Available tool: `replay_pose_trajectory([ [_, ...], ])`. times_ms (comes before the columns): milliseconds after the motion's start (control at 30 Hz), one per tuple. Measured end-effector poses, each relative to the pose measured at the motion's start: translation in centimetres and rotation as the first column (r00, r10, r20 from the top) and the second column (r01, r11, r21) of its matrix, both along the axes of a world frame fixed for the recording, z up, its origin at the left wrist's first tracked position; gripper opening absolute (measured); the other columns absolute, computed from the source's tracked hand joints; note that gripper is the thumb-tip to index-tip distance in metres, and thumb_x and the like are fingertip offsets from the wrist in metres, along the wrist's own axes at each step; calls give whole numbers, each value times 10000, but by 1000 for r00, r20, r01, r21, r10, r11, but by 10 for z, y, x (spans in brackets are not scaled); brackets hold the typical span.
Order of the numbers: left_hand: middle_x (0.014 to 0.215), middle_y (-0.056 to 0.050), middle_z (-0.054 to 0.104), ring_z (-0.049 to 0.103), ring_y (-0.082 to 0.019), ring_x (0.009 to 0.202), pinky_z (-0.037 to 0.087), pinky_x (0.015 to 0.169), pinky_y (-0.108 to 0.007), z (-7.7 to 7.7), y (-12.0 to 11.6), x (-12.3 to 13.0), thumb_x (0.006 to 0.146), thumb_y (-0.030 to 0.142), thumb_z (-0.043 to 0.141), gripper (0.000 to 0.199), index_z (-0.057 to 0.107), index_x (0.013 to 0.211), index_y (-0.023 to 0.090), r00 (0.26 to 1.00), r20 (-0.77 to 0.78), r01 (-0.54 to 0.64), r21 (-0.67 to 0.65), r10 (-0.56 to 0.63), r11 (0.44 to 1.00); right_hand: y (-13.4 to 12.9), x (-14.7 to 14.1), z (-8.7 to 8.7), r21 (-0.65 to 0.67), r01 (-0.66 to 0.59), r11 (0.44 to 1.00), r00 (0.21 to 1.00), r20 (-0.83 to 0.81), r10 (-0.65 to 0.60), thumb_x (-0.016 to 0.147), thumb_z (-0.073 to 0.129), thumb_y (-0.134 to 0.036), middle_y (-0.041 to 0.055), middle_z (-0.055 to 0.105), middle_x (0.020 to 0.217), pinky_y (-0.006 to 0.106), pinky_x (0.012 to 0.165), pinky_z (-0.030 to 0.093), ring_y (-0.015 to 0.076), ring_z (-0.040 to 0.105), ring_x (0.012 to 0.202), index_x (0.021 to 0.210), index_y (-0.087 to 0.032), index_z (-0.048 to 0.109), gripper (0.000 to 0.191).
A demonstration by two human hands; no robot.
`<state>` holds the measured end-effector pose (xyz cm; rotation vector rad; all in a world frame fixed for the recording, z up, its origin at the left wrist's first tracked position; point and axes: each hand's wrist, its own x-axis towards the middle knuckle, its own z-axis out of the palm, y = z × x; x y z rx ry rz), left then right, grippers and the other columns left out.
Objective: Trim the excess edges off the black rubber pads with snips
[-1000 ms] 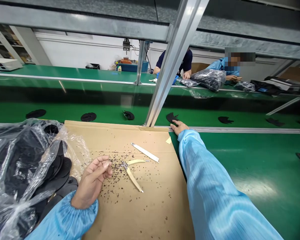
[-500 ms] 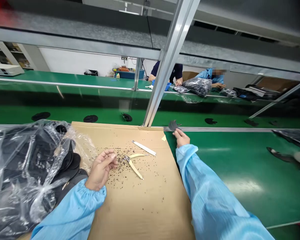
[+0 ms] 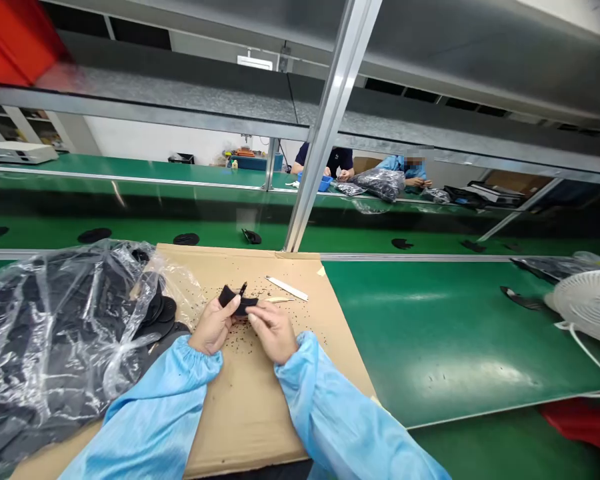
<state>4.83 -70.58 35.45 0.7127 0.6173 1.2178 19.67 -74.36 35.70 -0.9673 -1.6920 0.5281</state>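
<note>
Both hands meet over the cardboard sheet (image 3: 260,413), holding one black piece (image 3: 247,303) between them. My left hand (image 3: 216,325) pinches its left part, thumb on top. On its right end are the closed fingers of my right hand (image 3: 275,330). A small dark tip sticks up from the piece's middle. Behind my right hand, one pale yellow handle of the pliers (image 3: 280,299) shows; the rest is hidden. A white strip (image 3: 287,288) lies just beyond, with small black bits scattered around.
A clear bag (image 3: 45,333) of black pieces fills the left side. Black pieces lie on the green belt (image 3: 220,227) beyond the metal post (image 3: 325,127). At the right stands a white fan (image 3: 590,303). Two people sit at the far bench.
My right hand has come back from the belt edge to my left hand, and both now hold the black piece. My left hand has closed on it. The view has shifted slightly.
</note>
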Motion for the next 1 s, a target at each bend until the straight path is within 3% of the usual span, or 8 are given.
replay_pose_trajectory([
  [100,917,-68,700,671,-184,836,543,627,-229,-2,6,-1,627,278,849,412,626,939,128,992,39,-115,-53,117,992,-2,1,-4,87,93,992,979,175,-107,917,514,-283,104,618,1151,371,956,491,207,584,1075,1124,-194,669,274],
  [200,922,-41,698,668,-148,800,552,628,-209,-3,11,-2,636,193,832,382,640,963,149,979,63,-188,-109,196,976,4,19,-9,58,287,956,861,422,-284,862,583,-331,148,537,1304,486,1057,393,291,471,1234,1277,-161,566,449],
  [300,900,-21,691,664,-133,774,578,666,-234,-4,13,-1,649,125,800,355,644,965,164,968,67,-229,-156,241,961,11,32,-13,-60,357,932,738,630,-242,814,654,-403,166,457,1408,556,1092,316,343,381,1315,1333,-142,512,598],
  [367,886,-17,685,660,-136,760,588,649,-248,-3,12,-1,650,121,795,347,641,957,164,969,58,-227,-171,240,959,14,34,-14,-105,361,927,705,681,-197,826,650,-402,150,467,1402,541,1097,308,324,383,1315,1317,-157,524,563],
  [533,805,0,646,602,-100,632,530,493,-185,1,9,-1,625,173,824,400,622,970,158,983,9,-183,-137,186,973,19,31,-16,-103,382,919,702,679,-216,838,627,-298,134,504,1355,535,1102,268,295,404,1288,1276,-178,544,461],
  [667,733,11,598,582,-94,631,506,488,-171,2,8,-2,658,164,799,333,602,926,152,988,-17,-157,-152,157,976,20,35,-15,-56,368,928,758,596,-265,878,559,-260,121,550,1285,535,1099,264,280,438,1244,1249,-184,560,379],
  [833,731,0,582,555,-85,614,453,486,-168,0,8,-4,697,152,760,302,602,955,151,996,21,-86,-194,91,977,15,35,-6,88,339,937,873,342,-348,962,411,-342,128,546,1214,442,1029,397,253,497,1151,1330,-186,504,410],
  [1000,682,4,557,513,-85,578,390,468,-173,-1,7,-5,677,183,781,345,602,969,146,999,32,-26,-189,32,982,10,31,-4,109,239,965,926,274,-261,888,585,-418,116,551,1094,386,916,499,245,551,1028,1271,-205,560,439],
])
